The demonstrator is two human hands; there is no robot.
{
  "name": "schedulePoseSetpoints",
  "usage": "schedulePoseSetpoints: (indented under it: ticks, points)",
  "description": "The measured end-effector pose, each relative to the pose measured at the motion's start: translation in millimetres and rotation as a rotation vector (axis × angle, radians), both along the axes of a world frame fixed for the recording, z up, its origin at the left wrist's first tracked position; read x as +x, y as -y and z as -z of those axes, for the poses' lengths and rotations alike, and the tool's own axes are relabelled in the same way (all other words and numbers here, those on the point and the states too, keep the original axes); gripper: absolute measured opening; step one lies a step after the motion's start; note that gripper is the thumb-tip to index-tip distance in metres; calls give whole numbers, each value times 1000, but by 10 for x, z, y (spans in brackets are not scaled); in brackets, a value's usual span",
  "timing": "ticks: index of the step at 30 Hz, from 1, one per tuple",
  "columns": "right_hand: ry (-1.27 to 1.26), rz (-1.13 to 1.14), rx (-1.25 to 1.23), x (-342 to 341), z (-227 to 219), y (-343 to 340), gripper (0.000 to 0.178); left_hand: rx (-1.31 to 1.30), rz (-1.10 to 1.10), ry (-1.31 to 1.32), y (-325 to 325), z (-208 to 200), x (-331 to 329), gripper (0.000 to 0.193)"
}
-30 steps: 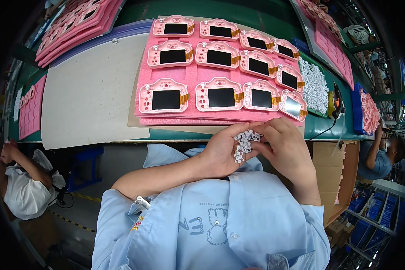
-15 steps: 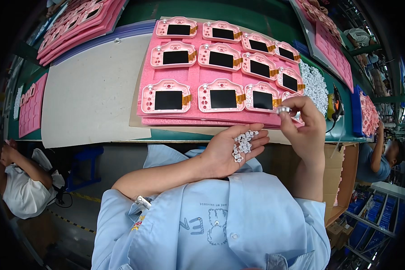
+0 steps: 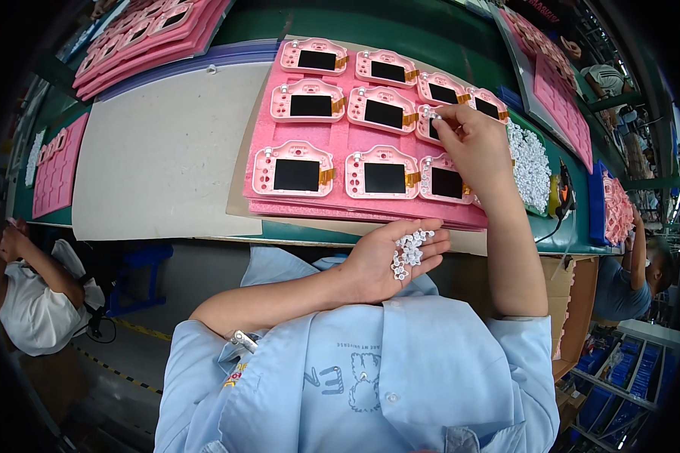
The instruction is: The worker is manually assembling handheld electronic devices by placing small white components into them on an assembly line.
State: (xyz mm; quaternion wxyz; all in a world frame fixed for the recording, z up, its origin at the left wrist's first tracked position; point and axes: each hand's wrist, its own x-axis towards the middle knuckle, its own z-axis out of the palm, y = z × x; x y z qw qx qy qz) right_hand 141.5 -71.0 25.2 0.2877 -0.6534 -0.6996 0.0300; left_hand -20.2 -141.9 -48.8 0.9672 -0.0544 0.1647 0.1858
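1. We hold our left hand (image 3: 389, 260) palm up and wide open, fingers almost straight, with a loose cluster of small clear plastic pieces (image 3: 409, 253) lying across the palm and fingers.
2. This hand sits just in front of our table's edge and overlaps it in view; we cannot tell its height against the tabletop.
3. Our right hand (image 3: 472, 147) is nearly closed, thumb and forefinger pinched on a small clear plastic part (image 3: 429, 113).
4. That part is at the left end of a pink plastic shell with a black rectangular screen (image 3: 421, 130); whether the two touch, we cannot tell. Our hand covers much of the shell.
5. More such shells stand in three rows on a pink foam tray (image 3: 298, 131), with strips of foam showing between them. The gap between the middle and front rows is wider than the one behind.
6. Along the tray's near edge runs a narrow strip of green table (image 3: 310, 231).
7. To the left, a broad, flat beige sheet (image 3: 166, 151) gives us the most sideways room; its near edge reaches the table's edge.
8. To the right, room is tighter: a green tray (image 3: 520, 121) of small whitish pieces is close beside the foam, then a black-and-yellow corded tool (image 3: 567, 192) and a blue bin (image 3: 598, 204).
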Motion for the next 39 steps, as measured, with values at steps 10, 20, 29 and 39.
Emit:
schedulePoseSetpoints:
  ticks: [10,20,29,39]
  points:
    - [-97,73,-316,-132,-193,-59,16,5,2,9,-30,-11,-24,31]
    - [125,-156,-205,-19,-126,-97,18,16,3,7,-14,-13,-22,31]
    - [257,-168,-237,-92,-184,-25,20,26,-3,-4,12,-15,-33,32]
    - [-143,-199,-338,1,-317,405,13,-14,-15,43,20,24,-63,32]
